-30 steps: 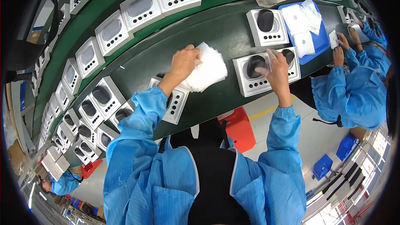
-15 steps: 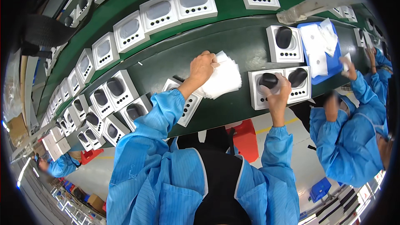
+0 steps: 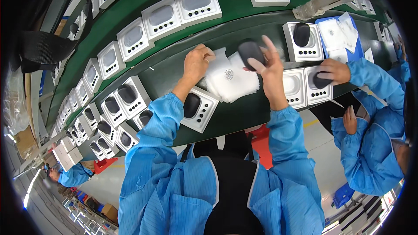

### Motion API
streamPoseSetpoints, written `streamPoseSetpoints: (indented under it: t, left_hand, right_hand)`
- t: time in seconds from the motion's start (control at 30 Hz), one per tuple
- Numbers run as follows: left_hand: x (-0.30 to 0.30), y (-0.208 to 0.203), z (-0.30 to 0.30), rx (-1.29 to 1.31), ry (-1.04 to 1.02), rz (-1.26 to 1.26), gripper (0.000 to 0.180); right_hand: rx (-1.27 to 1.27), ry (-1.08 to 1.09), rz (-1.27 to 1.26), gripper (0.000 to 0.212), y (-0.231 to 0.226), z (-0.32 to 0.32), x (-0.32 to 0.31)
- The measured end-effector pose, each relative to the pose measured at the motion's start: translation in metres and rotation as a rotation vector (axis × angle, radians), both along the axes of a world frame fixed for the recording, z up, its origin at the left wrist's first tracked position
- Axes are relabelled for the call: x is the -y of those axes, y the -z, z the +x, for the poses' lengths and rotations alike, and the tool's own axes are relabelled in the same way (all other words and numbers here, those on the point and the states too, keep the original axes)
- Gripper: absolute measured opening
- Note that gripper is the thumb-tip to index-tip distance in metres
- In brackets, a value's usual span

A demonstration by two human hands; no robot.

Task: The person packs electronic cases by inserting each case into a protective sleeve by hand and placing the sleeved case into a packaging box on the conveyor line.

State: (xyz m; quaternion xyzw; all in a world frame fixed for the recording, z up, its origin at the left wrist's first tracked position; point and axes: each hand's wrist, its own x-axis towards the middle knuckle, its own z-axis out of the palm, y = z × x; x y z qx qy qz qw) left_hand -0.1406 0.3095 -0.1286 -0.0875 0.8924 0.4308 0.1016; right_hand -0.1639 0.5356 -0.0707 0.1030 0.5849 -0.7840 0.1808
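- Black rounded case (image 3: 251, 53): in the right hand (image 3: 271, 69), above the far right part of the white pouch stack (image 3: 237, 82); slightly blurred.
- Right hand: thumb on the near side of the case, one finger extended upward; grip holds the case, exact finger contact partly hidden.
- Left hand (image 3: 197, 64): fingers narrow, pinching the edge of a translucent white pouch (image 3: 216, 59) at the stack's far left.
- Pouch stack: fanned loosely on the dark green worktop (image 3: 230, 117), between the two hands.
- Open white box (image 3: 204, 115): just near and left of the stack, tilted, with a dark case and a line of black dots.
- Right of the right hand: white box with vacant oval recess (image 3: 294, 86), beside a second white box (image 3: 310, 93). A co-worker's hand (image 3: 336, 72) is on the dark case there.
- Farther right: another case-bearing box (image 3: 309, 53), next to a blue tray (image 3: 359, 51) of white pouches.
- Left: cluster of open boxes (image 3: 130, 103) with dark cases.
- Far side: row of white boxes (image 3: 162, 19) on a green surface (image 3: 230, 11).
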Motion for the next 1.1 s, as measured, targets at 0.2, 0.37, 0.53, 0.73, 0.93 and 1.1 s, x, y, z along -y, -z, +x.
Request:
streamPoseSetpoints:
  t: [0.2,0.37,0.53,0.73,0.93,1.1]
  left_hand:
    - [-0.019,-0.006,-0.002,0.029,-0.019,-0.100,0.013]
    - [-0.008,0.020,-0.005,0.069,-0.006,-0.142,0.010]
    - [0.015,0.026,-0.007,0.053,-0.127,0.028,0.009]
    - [0.016,0.025,-0.001,0.102,-0.247,0.276,0.007]
    - [0.014,0.019,0.001,0.142,-0.393,0.449,0.005]
    - [0.019,0.024,0.008,0.119,-0.256,0.387,0.006]
  right_hand:
    - [0.130,0.112,0.035,0.047,0.019,0.004,0.015]
    - [0.183,0.185,-0.060,0.047,0.022,0.003,0.024]
    - [0.027,0.155,0.063,0.048,0.046,-0.003,0.039]
    - [-0.014,0.075,0.182,0.047,0.063,-0.006,0.059]
    - [-0.142,-0.106,0.616,0.041,0.061,-0.004,0.055]
    - [0.203,-0.118,0.210,0.042,0.055,-0.011,0.051]
